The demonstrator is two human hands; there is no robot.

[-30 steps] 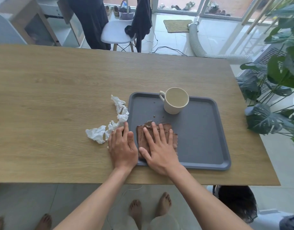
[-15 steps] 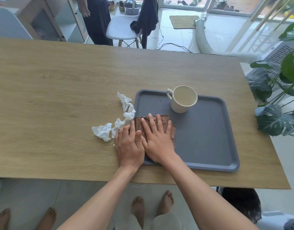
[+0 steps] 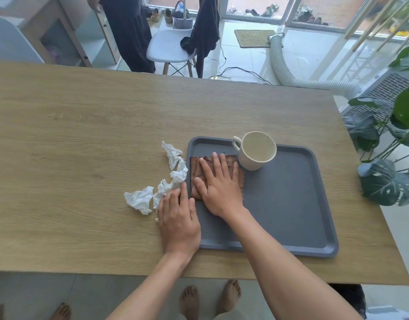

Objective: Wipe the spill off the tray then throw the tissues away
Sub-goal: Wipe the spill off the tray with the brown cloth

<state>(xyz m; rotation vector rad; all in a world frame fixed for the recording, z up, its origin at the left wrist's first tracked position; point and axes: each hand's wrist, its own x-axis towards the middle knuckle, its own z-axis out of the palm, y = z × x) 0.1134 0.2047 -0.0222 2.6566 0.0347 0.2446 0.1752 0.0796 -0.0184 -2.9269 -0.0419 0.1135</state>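
A grey tray (image 3: 291,204) lies on the wooden table (image 3: 83,135). A brown cloth (image 3: 195,168) lies flat in the tray's far left part. My right hand (image 3: 218,183) presses on that cloth with straight, spread fingers, its fingertips near the cream mug (image 3: 256,151). My left hand (image 3: 178,215) rests flat on the table against the tray's left rim, fingers straight. Its fingertips touch the crumpled white tissues (image 3: 168,179), which lie on the table left of the tray.
A leafy plant (image 3: 388,144) stands off the table's right edge. Beyond the far edge are a white chair (image 3: 168,48) with dark clothing, a person in dark clothes (image 3: 127,31), a ribbed hose (image 3: 288,72) and floor cables. Bare feet (image 3: 210,299) show below the near edge.
My right hand has pushed the brown cloth away from me, up the tray toward the mug. My left hand stays flat beside the tray's left rim.
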